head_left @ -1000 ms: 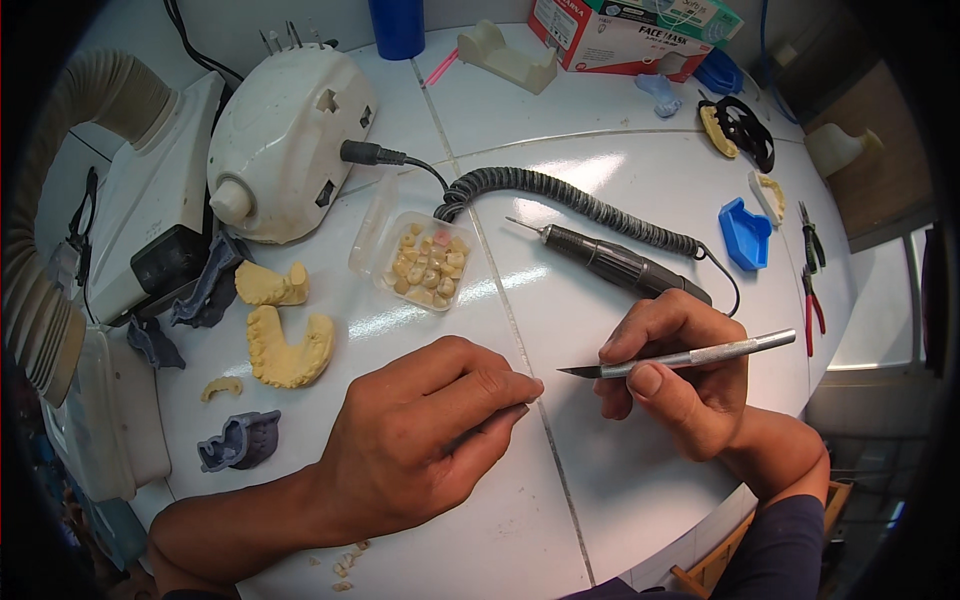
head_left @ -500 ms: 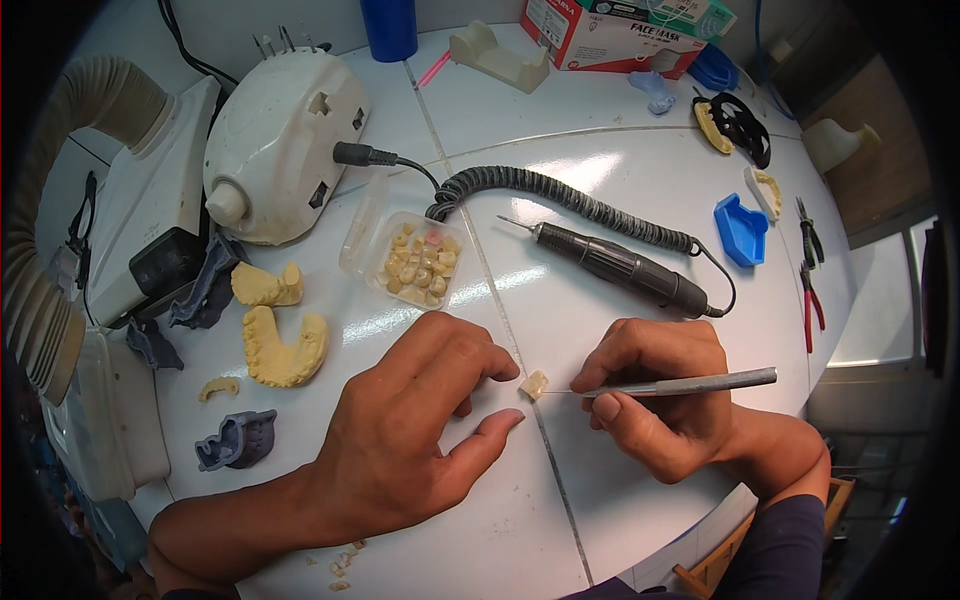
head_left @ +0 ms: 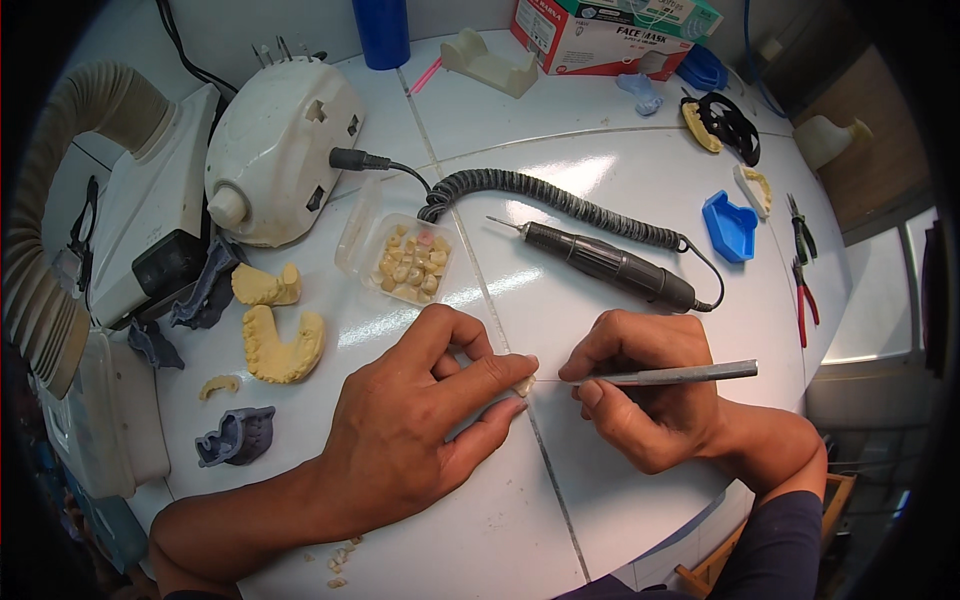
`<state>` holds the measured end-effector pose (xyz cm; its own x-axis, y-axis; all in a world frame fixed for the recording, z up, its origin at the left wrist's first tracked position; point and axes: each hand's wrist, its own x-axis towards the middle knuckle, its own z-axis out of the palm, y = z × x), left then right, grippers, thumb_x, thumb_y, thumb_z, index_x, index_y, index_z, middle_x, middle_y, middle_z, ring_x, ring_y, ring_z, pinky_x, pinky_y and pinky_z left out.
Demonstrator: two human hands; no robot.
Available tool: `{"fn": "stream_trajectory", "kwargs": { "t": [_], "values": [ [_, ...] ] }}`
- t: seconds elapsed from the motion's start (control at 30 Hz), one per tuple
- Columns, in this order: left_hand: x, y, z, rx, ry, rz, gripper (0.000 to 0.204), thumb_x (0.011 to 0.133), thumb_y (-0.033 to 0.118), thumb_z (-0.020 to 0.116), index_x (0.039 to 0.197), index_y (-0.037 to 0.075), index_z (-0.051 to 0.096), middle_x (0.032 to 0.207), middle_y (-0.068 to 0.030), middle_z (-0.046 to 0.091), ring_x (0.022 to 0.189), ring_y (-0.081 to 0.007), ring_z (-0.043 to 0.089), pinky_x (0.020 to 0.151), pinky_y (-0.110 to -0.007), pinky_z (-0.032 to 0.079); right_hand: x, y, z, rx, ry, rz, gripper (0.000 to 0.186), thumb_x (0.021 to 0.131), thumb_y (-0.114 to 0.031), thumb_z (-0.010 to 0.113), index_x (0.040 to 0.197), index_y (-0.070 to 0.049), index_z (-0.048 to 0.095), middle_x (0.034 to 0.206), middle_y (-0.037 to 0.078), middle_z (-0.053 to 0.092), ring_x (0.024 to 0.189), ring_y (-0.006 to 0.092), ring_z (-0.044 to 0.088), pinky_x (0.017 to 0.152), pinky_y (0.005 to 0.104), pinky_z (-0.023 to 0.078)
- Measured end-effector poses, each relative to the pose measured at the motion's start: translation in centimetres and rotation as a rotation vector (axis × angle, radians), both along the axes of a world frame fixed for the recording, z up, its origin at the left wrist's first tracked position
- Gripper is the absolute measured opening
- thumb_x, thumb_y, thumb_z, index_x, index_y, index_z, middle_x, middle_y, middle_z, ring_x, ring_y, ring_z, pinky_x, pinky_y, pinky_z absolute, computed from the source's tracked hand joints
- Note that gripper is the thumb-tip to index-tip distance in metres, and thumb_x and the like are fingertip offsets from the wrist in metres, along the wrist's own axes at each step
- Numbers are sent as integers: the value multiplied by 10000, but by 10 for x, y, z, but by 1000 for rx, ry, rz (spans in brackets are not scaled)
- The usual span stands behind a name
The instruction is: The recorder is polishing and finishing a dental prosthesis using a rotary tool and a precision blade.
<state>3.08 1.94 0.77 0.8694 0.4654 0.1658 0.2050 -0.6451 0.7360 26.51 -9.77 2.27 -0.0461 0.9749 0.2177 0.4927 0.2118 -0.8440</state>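
Between the thumb and index finger of my left hand (head_left: 408, 412) sits a small cream-coloured dental piece (head_left: 524, 387), partly hidden by the fingertips. My right hand (head_left: 652, 402) is closed in a pen grip around a slim metal hand tool (head_left: 705, 373). Its thin needle-like tip points left and reaches the piece or very close to it; contact cannot be made out. Just beyond my left hand, a clear plastic box (head_left: 450, 285) with its lid open holds several small tooth-coloured pieces (head_left: 405, 265).
A black rotary handpiece (head_left: 610, 265) lies beyond my hands, its coiled cord running to a white control unit (head_left: 285, 150). Yellow dental casts (head_left: 285, 345) and grey moulds (head_left: 237, 437) stand on the left. Pliers (head_left: 803, 305) and a blue tray (head_left: 729, 228) lie on the right.
My left fingers have closed on the small dental piece, which lay loose between my hands before. My right hand and its tool have shifted slightly left.
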Motion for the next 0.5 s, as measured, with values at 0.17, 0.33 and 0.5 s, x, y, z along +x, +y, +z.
{"fn": "stream_trajectory", "kwargs": {
  "t": [0.17,0.33,0.5],
  "values": [
    [-1,-1,-3,-15,-18,10,380,872,106,902,1242,119,816,1090,-65,567,769,-113,603,593,-259,490,-4,1,2,-8,-44,26,107,870,-24,695,961,29,716,762,106,720,555,145,679,504,272,524],
    [0,-1,0,-32,-9,8,363,858,111,917,1207,99,817,1085,-69,566,777,-126,618,605,-273,501,-6,2,2,-18,-49,24,107,876,-19,703,975,13,728,772,99,723,565,148,685,505,277,519],
    [-2,2,-2,-17,-36,-8,332,842,118,928,1145,72,799,1074,-73,583,796,-152,645,629,-287,518,-8,1,-2,17,-51,49,124,875,-10,724,995,9,744,787,97,726,609,172,708,516,286,519]
  ]
}}
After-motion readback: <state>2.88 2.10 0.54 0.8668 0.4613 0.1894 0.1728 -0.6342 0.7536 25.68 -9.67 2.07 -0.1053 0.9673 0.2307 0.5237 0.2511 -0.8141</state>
